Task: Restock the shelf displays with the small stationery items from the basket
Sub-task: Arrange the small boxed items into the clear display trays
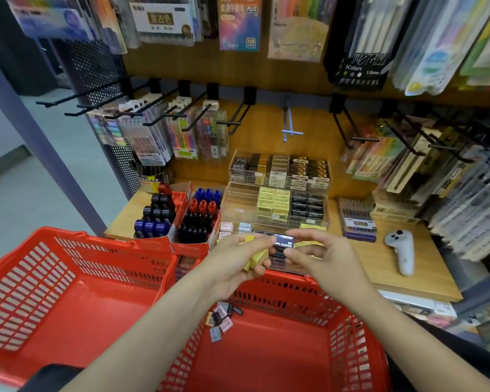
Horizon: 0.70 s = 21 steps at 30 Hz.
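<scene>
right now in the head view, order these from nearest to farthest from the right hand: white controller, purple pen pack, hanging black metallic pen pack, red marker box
1. purple pen pack, on the shelf just up and right of the right hand
2. white controller, lying further right on the shelf
3. red marker box, to the left, past the other hand
4. black metallic pen pack, hanging high on the wall

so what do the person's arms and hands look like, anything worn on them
Both forearms are bare. The left hand and right hand show no gloves, and no rings, watch or bracelet can be seen. No sleeves show on the forearms; only a dark bit of clothing sits at the bottom edge.
</scene>
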Available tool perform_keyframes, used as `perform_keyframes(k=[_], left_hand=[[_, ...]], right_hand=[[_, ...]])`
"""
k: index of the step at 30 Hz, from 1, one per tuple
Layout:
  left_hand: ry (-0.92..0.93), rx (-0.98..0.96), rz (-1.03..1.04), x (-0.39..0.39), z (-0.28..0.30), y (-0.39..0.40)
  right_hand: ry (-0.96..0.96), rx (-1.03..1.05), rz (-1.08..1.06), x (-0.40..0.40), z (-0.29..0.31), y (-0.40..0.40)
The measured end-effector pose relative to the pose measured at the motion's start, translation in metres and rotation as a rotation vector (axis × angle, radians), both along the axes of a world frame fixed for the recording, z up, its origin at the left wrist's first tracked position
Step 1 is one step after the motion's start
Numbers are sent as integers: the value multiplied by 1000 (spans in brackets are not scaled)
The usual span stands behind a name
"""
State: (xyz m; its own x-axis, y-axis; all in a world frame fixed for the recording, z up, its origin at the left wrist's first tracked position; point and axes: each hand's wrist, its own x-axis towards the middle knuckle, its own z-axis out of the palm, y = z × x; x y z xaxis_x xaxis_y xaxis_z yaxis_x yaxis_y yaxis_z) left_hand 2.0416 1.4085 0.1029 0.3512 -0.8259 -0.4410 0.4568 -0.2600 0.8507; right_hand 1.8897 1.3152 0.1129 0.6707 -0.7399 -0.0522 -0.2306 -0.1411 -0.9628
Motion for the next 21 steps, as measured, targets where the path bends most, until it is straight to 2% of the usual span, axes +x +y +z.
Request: perform_keyframes(k=[6, 9, 13, 18, 21], left_hand=[[38, 33, 2, 10, -9, -11], [-46, 86, 57, 34, -20, -20], [-144, 222, 136, 75, -50, -23], [-61, 312, 169, 97, -83, -19], [-76, 298, 149, 99, -87, -22]], right_hand=[[42, -219, -53, 10, -12, -10], [201, -343, -65, 27, -20, -30], [485, -391, -27, 63, -53, -50], [740, -455, 48, 107, -102, -52], [773, -438, 23, 119, -114, -57]])
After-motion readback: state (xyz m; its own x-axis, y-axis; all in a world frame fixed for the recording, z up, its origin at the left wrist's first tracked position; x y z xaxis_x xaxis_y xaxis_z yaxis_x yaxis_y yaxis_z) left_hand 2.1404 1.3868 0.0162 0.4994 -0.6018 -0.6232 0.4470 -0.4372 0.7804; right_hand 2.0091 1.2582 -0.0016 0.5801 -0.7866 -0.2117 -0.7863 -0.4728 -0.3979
